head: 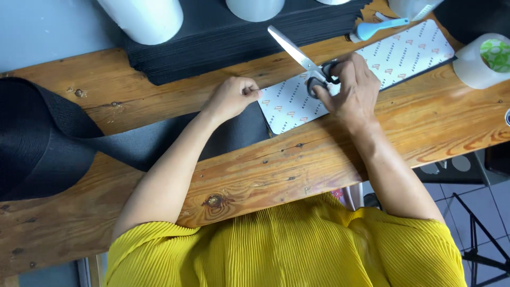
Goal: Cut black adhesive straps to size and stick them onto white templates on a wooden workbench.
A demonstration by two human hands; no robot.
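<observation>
My right hand (353,90) grips the black handles of a pair of scissors (293,50), blades pointing up and to the left, above a long white patterned card (404,53) lying on the wooden table (297,165). My left hand (232,96) is closed on the end of a wide black webbing strip (159,141), right at the card's left end. The strip runs left to a big black roll (37,138).
A stack of black fabric sheets (228,37) lies at the back with white rolls (146,18) on it. A blue-handled tool (380,26) lies beyond the card. A tape roll (486,61) stands at the right. The table edge is near my yellow shirt.
</observation>
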